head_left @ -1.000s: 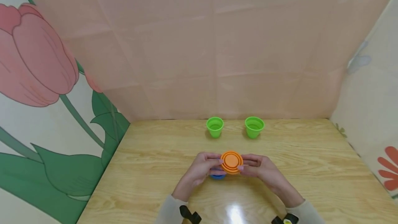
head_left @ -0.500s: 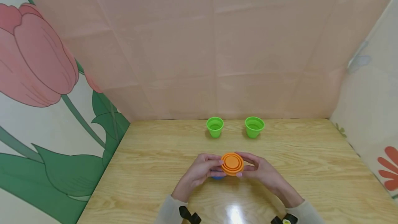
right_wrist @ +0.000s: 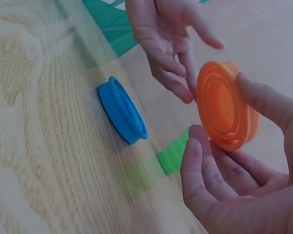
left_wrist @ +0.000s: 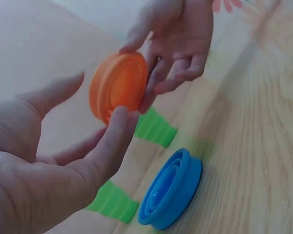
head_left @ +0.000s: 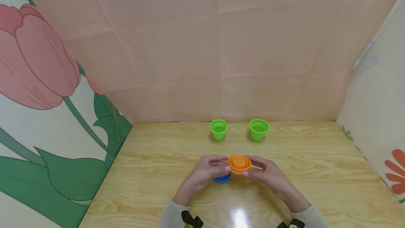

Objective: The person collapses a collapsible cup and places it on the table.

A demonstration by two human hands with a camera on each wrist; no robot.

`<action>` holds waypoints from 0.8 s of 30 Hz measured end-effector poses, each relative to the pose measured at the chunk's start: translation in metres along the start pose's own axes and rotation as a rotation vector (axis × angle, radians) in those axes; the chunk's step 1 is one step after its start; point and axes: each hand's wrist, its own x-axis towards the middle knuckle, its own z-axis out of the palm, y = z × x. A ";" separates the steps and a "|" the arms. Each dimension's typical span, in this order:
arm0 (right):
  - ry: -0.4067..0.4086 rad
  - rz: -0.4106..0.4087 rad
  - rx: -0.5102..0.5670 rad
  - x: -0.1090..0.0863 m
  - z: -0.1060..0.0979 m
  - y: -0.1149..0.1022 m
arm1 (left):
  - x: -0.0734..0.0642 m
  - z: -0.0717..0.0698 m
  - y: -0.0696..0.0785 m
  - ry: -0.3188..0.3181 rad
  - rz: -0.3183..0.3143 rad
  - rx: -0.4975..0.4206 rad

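My right hand pinches an orange collapsible cup, folded flat, between thumb and fingers above the table. In the right wrist view its ringed side faces the camera. My left hand is at the cup's left edge. Its fingertips are right at the rim, while its thumb stands away from the cup in the left wrist view. Below the left hand a blue collapsible cup, also folded flat, lies on the table, partly hidden by that hand in the head view.
Two green collapsible cups, a left one and a right one, stand upright and extended near the back of the wooden table. Behind them hangs a pinkish cloth. Patterned walls flank the table.
The orange cup has shifted slightly right and tipped flatter. My left thumb has come off its face, and more of the blue cup shows. The green cups stay put.
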 end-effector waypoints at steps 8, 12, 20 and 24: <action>-0.033 0.014 0.023 -0.001 -0.003 0.001 | -0.002 -0.002 -0.002 -0.068 0.133 0.200; -0.083 0.006 0.044 -0.002 -0.004 0.001 | -0.002 0.001 -0.003 -0.052 0.185 0.248; -0.132 0.012 0.063 -0.002 -0.004 0.000 | -0.001 0.005 -0.001 -0.005 0.297 0.339; -0.134 0.011 0.062 -0.001 -0.003 -0.001 | 0.000 0.005 -0.002 0.032 0.326 0.377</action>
